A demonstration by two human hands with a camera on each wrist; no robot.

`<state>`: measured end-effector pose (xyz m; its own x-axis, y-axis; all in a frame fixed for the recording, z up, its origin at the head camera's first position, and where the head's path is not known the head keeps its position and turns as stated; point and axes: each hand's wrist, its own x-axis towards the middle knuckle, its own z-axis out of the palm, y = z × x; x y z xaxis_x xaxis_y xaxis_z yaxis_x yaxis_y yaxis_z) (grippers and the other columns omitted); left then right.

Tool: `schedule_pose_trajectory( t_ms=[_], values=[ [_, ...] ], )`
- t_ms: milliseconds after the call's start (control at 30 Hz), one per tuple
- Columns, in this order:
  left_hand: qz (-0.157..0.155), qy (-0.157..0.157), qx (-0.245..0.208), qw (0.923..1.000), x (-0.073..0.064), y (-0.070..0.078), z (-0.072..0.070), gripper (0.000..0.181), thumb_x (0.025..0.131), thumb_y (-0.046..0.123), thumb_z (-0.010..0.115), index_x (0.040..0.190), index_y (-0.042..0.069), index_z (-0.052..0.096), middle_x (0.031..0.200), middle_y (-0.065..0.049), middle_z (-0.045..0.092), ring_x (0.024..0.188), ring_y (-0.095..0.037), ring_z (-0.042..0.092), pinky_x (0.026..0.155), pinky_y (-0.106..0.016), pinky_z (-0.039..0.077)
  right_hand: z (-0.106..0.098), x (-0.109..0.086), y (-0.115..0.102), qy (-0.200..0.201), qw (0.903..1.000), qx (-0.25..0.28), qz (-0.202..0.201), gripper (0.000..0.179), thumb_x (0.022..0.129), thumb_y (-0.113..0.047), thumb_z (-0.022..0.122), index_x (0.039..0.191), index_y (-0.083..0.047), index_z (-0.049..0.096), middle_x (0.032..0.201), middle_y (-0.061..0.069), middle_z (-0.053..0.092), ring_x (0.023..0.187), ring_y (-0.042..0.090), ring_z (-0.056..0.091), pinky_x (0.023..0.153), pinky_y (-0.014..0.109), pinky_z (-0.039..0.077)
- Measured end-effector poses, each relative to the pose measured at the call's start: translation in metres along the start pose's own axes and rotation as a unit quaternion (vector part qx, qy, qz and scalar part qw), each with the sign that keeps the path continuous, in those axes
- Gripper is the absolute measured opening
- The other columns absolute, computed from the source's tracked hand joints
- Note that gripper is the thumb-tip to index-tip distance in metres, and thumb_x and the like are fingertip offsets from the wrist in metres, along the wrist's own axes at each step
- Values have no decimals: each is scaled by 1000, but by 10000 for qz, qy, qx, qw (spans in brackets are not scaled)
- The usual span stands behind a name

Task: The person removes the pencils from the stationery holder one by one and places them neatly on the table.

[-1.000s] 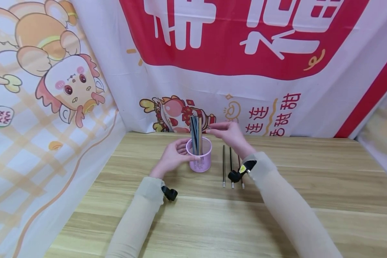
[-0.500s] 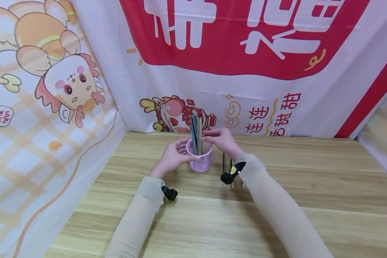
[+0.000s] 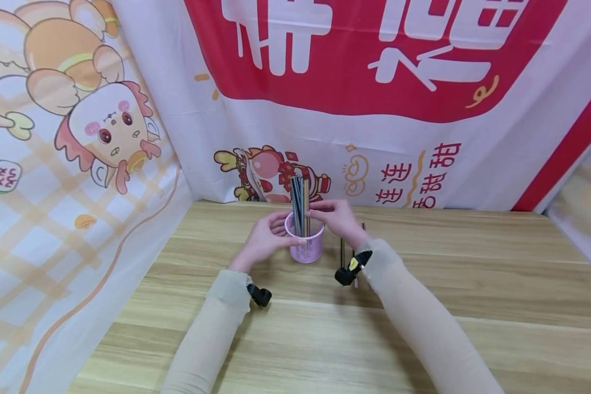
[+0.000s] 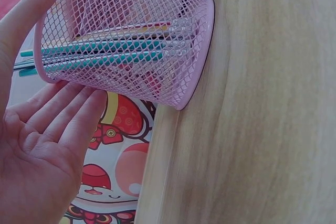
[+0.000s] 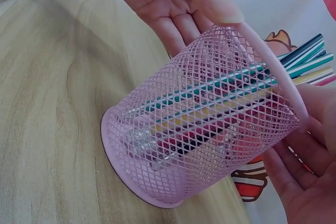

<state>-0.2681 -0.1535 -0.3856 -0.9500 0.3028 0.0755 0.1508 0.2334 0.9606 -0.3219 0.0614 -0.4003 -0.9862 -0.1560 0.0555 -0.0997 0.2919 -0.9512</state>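
A pink mesh pencil cup [image 3: 313,253] stands near the back of the table with several pencils [image 3: 297,203] leaning in it. My left hand [image 3: 262,239] holds the cup from the left, thumb across its front at the rim and fingers behind; the right wrist view shows that thumb on the rim [image 5: 292,95]. My right hand [image 3: 340,220] is at the cup's right side, thumb and forefinger pinching at the rightmost pencil above the rim. Seen through the mesh in the left wrist view, the pencils' [image 4: 131,44] pale ends point to the cup's bottom.
Loose dark pencils [image 3: 342,253] lie on the wooden table [image 3: 295,345] right of the cup, partly hidden under my right wrist. A printed cloth [image 3: 256,120] hangs right behind the table's back edge, and another [image 3: 143,219] borders it on the left.
My right hand has come down and left from beside the pencil tops to the rightmost pencil near the rim. My left hand and the cup have stayed put.
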Motion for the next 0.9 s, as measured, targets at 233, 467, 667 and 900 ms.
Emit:
schedule_pose_trajectory(
  t_ms=[233,467,667,900],
  values=[
    [-21,-20,-17,10000,9,-12,0,84,77,7,90,147,-4,46,142,-23,55,129,-35,55,111,-43,45,-3,-2,1,192,9997,119,52,30,90,-25,81,115,-9,77,116,6,74,111,22,64,98,40,52],
    [45,68,-18,10000,19,-35,-1,87,75,13,93,148,1,47,143,-20,55,129,-32,56,110,-39,45,-7,-5,1,381,9991,193,-18,26,90,-26,81,111,-10,78,112,5,75,112,21,64,101,40,50],
    [120,101,43,9999,17,-36,-1,85,73,18,94,146,5,51,140,-14,59,126,-28,58,107,-35,48,-10,-4,-1,571,9980,228,-175,22,89,-24,82,106,-9,79,110,4,75,109,20,65,102,40,49],
    [160,155,88,9997,17,-36,-1,86,72,21,95,144,5,52,139,-12,60,125,-26,59,106,-34,49,-16,-6,-7,642,9971,306,-252,24,88,-26,82,107,-11,79,106,3,76,104,19,68,99,39,52]
  ],
)
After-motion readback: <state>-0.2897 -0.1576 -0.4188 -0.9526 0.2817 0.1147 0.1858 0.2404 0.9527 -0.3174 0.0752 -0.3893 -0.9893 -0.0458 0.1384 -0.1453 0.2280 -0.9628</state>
